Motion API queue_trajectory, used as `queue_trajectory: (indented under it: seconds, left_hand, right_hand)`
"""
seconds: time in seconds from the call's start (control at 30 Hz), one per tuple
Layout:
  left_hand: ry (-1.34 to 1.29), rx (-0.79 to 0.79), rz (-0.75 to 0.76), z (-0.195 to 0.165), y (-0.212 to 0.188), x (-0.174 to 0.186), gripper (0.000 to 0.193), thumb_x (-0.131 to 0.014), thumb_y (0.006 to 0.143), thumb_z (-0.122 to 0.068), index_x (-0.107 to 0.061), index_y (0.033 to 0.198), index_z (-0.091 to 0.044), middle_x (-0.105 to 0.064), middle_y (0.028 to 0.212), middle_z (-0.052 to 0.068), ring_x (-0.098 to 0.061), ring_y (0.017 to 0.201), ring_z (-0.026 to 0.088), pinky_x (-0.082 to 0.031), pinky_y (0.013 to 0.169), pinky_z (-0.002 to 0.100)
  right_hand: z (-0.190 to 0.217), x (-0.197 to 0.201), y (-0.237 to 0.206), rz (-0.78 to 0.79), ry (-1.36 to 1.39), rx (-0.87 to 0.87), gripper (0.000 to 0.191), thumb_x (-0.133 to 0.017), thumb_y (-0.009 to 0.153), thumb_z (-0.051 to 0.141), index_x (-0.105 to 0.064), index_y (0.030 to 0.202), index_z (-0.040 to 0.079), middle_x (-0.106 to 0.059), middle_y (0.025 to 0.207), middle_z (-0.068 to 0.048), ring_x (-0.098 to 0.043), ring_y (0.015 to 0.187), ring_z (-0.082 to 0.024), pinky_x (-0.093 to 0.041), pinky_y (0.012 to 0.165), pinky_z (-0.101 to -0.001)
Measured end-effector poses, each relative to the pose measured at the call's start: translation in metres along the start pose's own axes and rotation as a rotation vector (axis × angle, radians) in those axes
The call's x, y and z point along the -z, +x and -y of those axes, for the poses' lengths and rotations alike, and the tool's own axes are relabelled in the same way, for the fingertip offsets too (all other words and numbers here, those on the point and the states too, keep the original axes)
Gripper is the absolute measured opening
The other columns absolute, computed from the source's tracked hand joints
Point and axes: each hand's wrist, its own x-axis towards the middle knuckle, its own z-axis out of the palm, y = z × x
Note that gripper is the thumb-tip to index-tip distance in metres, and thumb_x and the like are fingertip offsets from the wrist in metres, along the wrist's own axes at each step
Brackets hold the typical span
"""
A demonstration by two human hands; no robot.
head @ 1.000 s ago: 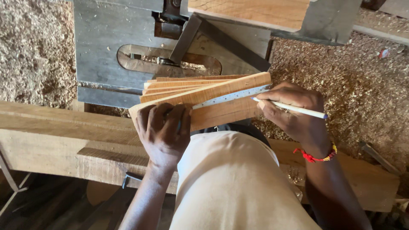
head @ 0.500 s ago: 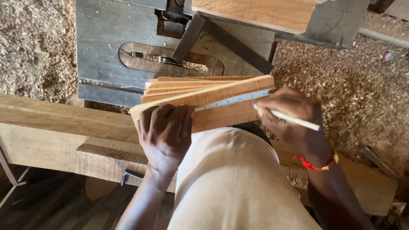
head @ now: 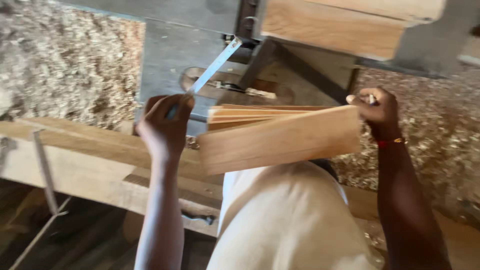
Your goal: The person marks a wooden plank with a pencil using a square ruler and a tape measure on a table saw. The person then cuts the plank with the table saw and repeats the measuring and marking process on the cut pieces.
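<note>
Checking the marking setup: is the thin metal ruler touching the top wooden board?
Apart. The head view shows the thin metal ruler lifted in the left hand, above the top wooden board.

Smooth matt wooden boards [head: 280,142], shiny metal ruler [head: 212,70], rough sawdust [head: 65,70].

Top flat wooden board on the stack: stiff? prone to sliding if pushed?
Probably stiff: the top wooden board lies straight, without sag. It likely slides easily, resting loose on fanned boards. Seems light: it looks thin.
</note>
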Motion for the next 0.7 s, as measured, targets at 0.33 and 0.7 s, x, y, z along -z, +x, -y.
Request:
queue_trajectory:
  seconds: [0.33, 0.7]
  left_hand:
    - [0.261, -0.088, 0.132, 0.184, 0.015, -0.059, 0.028, -0.090, 0.074, -0.034, -0.077, 0.085, -0.011, -0.070, 0.092, 0.011, -0.064, 0.092, 0.032, -0.054, 0.081, 0.045]
    - [-0.084, -0.471, 0.197, 0.050, 0.109, -0.089, 0.046, -0.075, 0.103, -0.045, -0.061, 0.131, -0.011, -0.070, 0.112, 0.015, -0.064, 0.108, 0.029, -0.053, 0.094, 0.042]
  right_hand:
    - [0.006, 0.017, 0.029, 0.299, 0.434, -0.634, 0.045, -0.076, 0.096, 0.043, -0.065, 0.112, 0.002, -0.061, 0.083, -0.008, -0.059, 0.073, -0.019, -0.051, 0.062, -0.0389]
    - [0.106, 0.074, -0.039, 0.178, 0.662, -0.470, 0.025, -0.068, 0.106, 0.022, -0.066, 0.099, -0.001, -0.062, 0.078, -0.014, -0.059, 0.065, -0.020, -0.050, 0.056, -0.0363]
